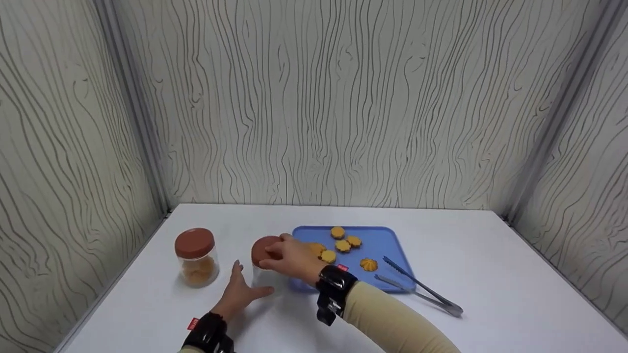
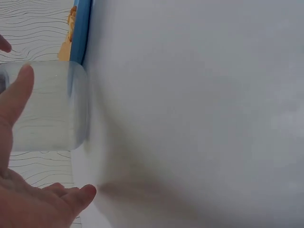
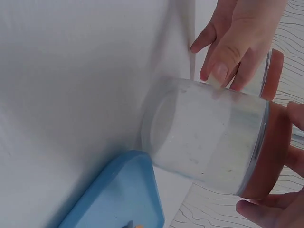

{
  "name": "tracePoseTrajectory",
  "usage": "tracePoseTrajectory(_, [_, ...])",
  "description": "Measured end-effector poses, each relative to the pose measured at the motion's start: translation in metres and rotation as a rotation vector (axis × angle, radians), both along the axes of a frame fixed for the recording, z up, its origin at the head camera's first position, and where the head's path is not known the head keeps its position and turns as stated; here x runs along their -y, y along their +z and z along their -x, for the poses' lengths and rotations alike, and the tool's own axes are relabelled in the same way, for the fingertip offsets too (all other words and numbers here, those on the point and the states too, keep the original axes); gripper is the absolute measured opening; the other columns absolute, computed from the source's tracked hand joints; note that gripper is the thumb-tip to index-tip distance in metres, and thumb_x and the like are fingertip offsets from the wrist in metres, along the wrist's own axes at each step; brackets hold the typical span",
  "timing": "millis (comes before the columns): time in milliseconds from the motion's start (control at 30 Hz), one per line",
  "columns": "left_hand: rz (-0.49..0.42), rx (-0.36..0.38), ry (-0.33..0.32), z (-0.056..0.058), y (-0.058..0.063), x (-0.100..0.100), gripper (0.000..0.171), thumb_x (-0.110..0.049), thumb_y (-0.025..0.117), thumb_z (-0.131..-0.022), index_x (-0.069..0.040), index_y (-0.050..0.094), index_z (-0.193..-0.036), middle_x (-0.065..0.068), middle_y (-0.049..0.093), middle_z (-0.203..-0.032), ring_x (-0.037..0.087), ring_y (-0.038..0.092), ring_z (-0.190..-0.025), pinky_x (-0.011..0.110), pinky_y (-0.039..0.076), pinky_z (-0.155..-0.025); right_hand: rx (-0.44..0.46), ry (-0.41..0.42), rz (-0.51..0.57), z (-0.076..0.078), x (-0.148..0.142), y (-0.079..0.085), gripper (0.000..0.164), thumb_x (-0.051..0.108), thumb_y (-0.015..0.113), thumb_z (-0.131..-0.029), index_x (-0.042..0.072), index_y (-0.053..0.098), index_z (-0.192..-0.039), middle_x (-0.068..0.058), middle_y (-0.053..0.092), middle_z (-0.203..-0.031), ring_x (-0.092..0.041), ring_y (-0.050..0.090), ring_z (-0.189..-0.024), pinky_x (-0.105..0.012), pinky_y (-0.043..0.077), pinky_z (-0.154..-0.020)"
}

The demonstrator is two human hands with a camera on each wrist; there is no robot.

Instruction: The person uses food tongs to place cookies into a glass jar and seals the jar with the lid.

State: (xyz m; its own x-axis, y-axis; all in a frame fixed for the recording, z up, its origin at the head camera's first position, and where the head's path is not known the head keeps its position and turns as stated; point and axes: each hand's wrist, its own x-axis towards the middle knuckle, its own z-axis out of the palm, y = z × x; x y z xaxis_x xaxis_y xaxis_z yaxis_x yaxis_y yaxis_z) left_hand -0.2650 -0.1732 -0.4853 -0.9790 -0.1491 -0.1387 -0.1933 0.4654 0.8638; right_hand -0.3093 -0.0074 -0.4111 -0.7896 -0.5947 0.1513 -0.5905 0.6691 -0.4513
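Observation:
A clear jar [image 3: 204,137] with a reddish-brown lid [image 3: 270,152] stands upright at the left edge of the blue tray; no cookies show inside it. My right hand [image 1: 296,259] holds the lid from above, its fingers and thumb around the rim. Close beside the jar's body, my left hand [image 1: 237,294] has its fingers and thumb spread apart. In the left wrist view, the left thumb [image 2: 18,92] overlaps the jar wall. Part of the lid is hidden behind my right fingers in the head view.
A second lidded jar [image 1: 198,275] holding cookies stands farther left. On the blue tray [image 1: 378,235] lie several yellow cookies [image 1: 343,245], partly covered by my right hand. Metal tongs [image 1: 436,298] rest across the tray's right front edge onto the white table [image 1: 510,294].

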Motion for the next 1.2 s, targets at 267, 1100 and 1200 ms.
tracePoseTrajectory(267, [-0.135, -0.087, -0.109, 0.005, 0.002, 0.000, 0.118, -0.027, 0.085, -0.075, 0.007, -0.001, -0.149, 0.031, 0.014, -0.154, 0.043, 0.021, -0.140, 0.059, 0.020, -0.111, -0.193, 0.038, -0.077, -0.005, 0.020, 0.005, 0.040, 0.056, 0.064, -0.087, 0.016, 0.067, -0.081, 0.005, 0.052, -0.075, -0.012, 0.047, -0.074, -0.025, 0.037, -0.062])
tracePoseTrajectory(1100, [0.052, -0.214, -0.235, 0.026, -0.003, 0.003, 0.104, -0.027, 0.090, -0.068, 0.004, 0.027, -0.145, 0.023, 0.040, -0.141, 0.036, 0.047, -0.124, 0.055, 0.037, -0.104, -0.176, 0.077, -0.342, 0.018, 0.032, 0.015, 0.057, 0.051, 0.072, -0.079, 0.013, 0.060, -0.119, -0.003, 0.046, -0.095, -0.015, 0.049, -0.076, -0.022, 0.044, -0.059])
tracePoseTrajectory(1200, [0.055, -0.203, -0.238, 0.028, -0.003, 0.003, 0.106, -0.028, 0.090, -0.067, 0.005, 0.025, -0.145, 0.024, 0.040, -0.142, 0.037, 0.046, -0.125, 0.056, 0.035, -0.105, -0.128, 0.114, -0.374, 0.022, 0.032, 0.019, 0.059, 0.046, 0.073, -0.080, 0.017, 0.059, -0.129, -0.003, 0.047, -0.101, -0.014, 0.050, -0.078, -0.022, 0.045, -0.061])
